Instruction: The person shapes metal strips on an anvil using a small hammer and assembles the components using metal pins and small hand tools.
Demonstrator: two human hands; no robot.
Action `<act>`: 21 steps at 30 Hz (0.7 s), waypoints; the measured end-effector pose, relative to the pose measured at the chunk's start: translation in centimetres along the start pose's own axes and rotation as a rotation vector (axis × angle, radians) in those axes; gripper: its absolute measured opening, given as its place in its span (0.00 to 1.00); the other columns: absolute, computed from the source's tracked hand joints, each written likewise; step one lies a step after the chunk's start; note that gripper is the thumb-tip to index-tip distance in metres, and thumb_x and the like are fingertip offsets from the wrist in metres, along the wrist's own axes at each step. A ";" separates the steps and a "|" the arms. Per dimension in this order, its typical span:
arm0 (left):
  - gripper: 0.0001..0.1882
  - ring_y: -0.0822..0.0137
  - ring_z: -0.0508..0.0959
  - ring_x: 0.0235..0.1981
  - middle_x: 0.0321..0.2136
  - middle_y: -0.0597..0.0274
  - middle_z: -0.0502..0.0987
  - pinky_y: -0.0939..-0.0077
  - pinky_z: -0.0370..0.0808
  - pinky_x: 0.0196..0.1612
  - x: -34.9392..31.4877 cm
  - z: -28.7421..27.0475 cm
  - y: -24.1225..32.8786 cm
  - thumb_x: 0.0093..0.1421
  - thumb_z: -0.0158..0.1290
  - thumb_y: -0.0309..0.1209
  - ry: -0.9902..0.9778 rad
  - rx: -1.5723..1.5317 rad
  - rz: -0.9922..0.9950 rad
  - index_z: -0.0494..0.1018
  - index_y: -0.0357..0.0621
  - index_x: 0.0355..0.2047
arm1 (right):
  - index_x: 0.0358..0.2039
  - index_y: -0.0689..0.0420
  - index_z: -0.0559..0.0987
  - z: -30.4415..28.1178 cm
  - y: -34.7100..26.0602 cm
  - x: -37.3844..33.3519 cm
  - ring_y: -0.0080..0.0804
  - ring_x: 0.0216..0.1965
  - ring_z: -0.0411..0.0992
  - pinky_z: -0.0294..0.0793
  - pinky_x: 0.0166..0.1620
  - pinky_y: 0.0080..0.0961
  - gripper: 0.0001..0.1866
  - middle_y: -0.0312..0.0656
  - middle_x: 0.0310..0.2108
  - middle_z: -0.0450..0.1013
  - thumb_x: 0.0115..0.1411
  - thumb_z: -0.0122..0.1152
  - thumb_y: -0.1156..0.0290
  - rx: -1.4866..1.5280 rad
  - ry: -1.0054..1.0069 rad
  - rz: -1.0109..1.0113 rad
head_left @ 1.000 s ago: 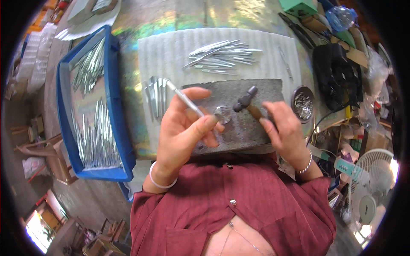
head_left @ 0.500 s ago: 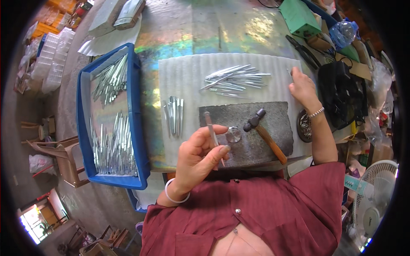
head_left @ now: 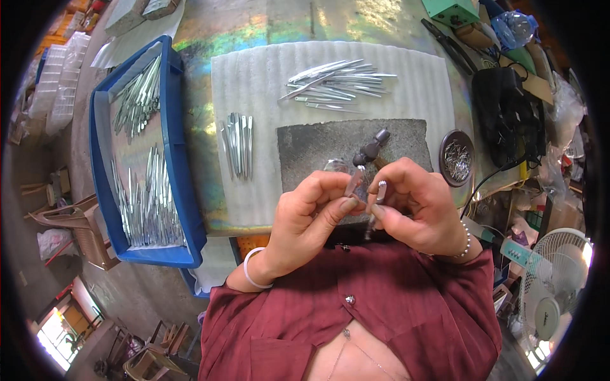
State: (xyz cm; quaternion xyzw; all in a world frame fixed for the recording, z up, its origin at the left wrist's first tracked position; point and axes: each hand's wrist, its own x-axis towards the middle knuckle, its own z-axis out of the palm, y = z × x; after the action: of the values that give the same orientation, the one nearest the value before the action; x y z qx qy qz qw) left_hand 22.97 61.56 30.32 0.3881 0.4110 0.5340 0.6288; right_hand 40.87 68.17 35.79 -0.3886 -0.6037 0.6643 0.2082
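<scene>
Over a workbench (head_left: pixel 254 28), a slim metal piece (head_left: pixel 353 183) sits pinched in the left hand (head_left: pixel 311 209), a second metal piece (head_left: pixel 380 192) likewise in the right hand (head_left: pixel 416 206), near a hammer (head_left: pixel 367 154) on a dark slab (head_left: pixel 308 149). A slackened pinch could drop either.

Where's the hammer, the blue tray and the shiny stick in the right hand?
Hammer (head_left: pixel 370 152): head view, on its dark metal head.
Blue tray (head_left: pixel 175 127): head view, on its right wall.
Shiny stick (head_left: pixel 381 192): head view, near its upper end.

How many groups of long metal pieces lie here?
4: far group and near group in the blue tray; central heap and left row on the foam sheet. More may be hidden.
</scene>
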 end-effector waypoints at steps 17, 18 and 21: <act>0.07 0.76 0.79 0.30 0.27 0.59 0.80 0.84 0.74 0.31 -0.9 -0.4 0.8 0.58 0.54 0.21 -0.010 0.189 0.081 0.71 0.36 0.37 | 0.32 0.63 0.75 1.9 1.1 1.2 0.29 0.22 0.72 0.70 0.25 0.21 0.08 0.42 0.23 0.72 0.51 0.64 0.78 -0.252 0.126 -0.372; 0.07 0.76 0.79 0.30 0.27 0.59 0.80 0.84 0.74 0.31 -0.9 -0.4 0.8 0.58 0.54 0.21 -0.011 0.186 0.080 0.71 0.36 0.37 | 0.32 0.63 0.75 1.9 1.0 1.2 0.28 0.22 0.72 0.70 0.25 0.21 0.08 0.42 0.23 0.72 0.51 0.64 0.79 -0.245 0.119 -0.378; 0.06 0.76 0.79 0.29 0.26 0.59 0.80 0.83 0.74 0.29 -0.8 -0.4 0.7 0.58 0.54 0.22 -0.017 0.202 0.093 0.71 0.36 0.36 | 0.32 0.64 0.75 1.9 0.9 1.0 0.28 0.22 0.73 0.71 0.25 0.20 0.09 0.42 0.23 0.72 0.51 0.64 0.79 -0.243 0.115 -0.365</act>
State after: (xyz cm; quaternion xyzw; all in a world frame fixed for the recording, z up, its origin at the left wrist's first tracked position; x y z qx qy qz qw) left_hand 22.24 60.83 30.88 0.4725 0.4391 0.5151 0.5645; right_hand 38.99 67.49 34.61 -0.3324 -0.7266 0.5148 0.3108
